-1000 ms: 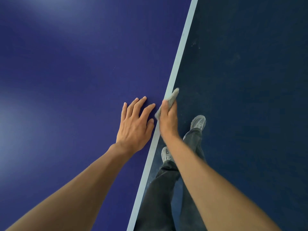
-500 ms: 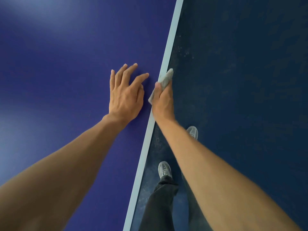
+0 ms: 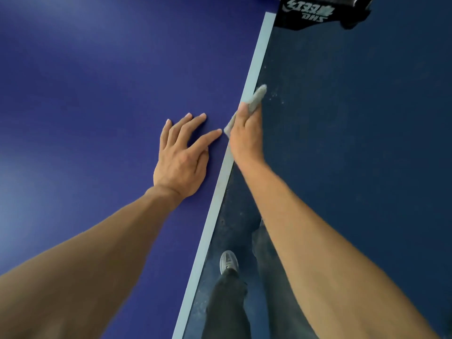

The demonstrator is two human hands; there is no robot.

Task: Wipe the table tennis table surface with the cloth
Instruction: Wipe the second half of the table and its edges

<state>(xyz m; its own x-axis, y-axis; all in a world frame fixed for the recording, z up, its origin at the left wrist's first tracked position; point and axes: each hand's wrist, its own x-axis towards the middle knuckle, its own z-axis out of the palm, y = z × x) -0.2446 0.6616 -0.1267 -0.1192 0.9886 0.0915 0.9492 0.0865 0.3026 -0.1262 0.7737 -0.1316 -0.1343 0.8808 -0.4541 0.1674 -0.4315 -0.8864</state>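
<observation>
The blue table tennis table fills the left of the head view, with a pale edge line running diagonally along its side. My right hand grips a folded grey cloth and presses it against that edge. The cloth sticks out beyond my fingertips. My left hand lies flat on the blue top just left of the edge, fingers spread, holding nothing.
A black net post clamp with white lettering sits at the table edge, top right. Dark blue floor lies to the right of the table. My legs and a grey shoe stand beside the edge below.
Both hands have travelled forward along the table edge, the cloth sliding along the pale line. The net post clamp has come into view at the top.
</observation>
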